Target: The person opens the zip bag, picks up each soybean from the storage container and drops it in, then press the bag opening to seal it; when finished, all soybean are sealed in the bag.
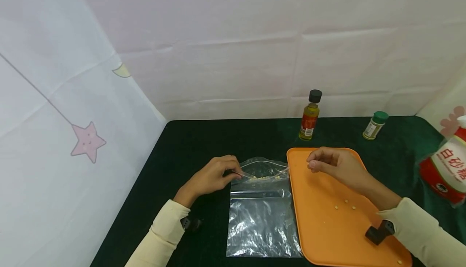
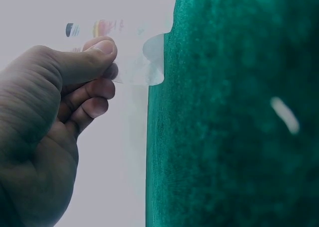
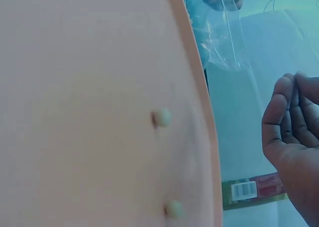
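My left hand (image 1: 214,174) pinches the left edge of the mouth of a clear zip-top plastic bag (image 1: 263,222), thumb against fingers. The bag lies flat, its mouth gaping, with a few pale bits inside near the zip. Over the far part of an orange cutting board (image 1: 309,226), my right hand (image 1: 340,168) has thumb and fingertips pressed together, with a tiny pale soybean (image 1: 308,165) at their tips. Several loose soybeans (image 3: 162,117) lie on the board. In the left wrist view, my left hand (image 2: 75,82) grips the bag's thin edge (image 2: 137,67).
Behind the board stand an oil bottle (image 1: 309,115) with a black cap and a small green-lidded jar (image 1: 375,125). A red and white bag (image 1: 447,164) is at the far right. Dark green cloth (image 1: 204,137) covers the table, with a pale curtain behind.
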Available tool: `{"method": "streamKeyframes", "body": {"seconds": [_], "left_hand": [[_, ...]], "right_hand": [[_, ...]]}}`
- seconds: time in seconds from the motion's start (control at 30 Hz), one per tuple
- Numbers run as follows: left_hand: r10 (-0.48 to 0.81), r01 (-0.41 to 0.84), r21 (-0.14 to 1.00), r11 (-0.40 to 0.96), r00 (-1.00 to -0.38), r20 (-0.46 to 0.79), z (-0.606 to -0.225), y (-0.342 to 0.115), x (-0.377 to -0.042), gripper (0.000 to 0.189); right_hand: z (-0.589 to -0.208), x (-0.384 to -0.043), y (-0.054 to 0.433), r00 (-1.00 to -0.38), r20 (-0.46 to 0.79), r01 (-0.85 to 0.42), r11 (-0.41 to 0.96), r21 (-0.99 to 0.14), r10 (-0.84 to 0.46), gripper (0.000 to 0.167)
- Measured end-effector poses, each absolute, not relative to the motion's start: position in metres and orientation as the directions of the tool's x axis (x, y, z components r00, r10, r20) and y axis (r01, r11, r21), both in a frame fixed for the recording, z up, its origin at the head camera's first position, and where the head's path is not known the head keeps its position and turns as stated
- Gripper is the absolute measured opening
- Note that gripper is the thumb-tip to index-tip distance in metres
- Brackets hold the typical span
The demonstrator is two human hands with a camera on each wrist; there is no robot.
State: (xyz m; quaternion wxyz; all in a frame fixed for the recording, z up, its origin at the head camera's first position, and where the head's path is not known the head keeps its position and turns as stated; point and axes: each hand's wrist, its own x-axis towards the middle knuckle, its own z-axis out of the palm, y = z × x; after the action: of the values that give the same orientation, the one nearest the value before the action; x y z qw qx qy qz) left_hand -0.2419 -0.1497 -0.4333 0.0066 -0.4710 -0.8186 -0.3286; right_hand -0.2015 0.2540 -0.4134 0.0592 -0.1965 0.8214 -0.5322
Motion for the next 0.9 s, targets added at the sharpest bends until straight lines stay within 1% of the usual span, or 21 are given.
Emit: {"method": "streamKeyframes", "body": {"seconds": [0.1,0.23,0.47,0.57,0.73,0.9], "left_hand": [[0.766,0.77,0.537,0.345,-0.562,0.313,-0.434,-0.15,-0.242,0.011],[0.767,0.77,0.536,0.346,-0.561,0.311,-0.434,-0.149,-0.242,0.011],[0.772,0.773,0.532,0.344,-0.556,0.309,-0.434,-0.149,-0.242,0.011],[0.773,0.777,0.528,0.342,-0.553,0.312,-0.435,-0.149,-0.242,0.011],[0.773,0.78,0.527,0.337,-0.549,0.318,-0.434,-0.148,-0.243,0.01],[0.771,0.774,0.536,0.336,-0.553,0.315,-0.433,-0.148,-0.242,0.01]], "right_hand": [[-0.416,-0.202,0.252,-0.922,0.107,-0.229,0.301,-0.926,-0.373,0.026],[-0.417,-0.203,0.248,-0.93,0.087,-0.199,0.29,-0.936,-0.356,0.028],[-0.412,-0.212,0.233,-0.916,0.104,-0.223,0.277,-0.935,-0.388,0.026],[-0.409,-0.218,0.224,-0.903,0.105,-0.24,0.287,-0.927,-0.416,0.025],[-0.406,-0.225,0.206,-0.891,0.124,-0.298,0.358,-0.885,-0.437,0.02],[-0.405,-0.226,0.194,-0.883,0.119,-0.311,0.377,-0.872,-0.454,0.027]]}}
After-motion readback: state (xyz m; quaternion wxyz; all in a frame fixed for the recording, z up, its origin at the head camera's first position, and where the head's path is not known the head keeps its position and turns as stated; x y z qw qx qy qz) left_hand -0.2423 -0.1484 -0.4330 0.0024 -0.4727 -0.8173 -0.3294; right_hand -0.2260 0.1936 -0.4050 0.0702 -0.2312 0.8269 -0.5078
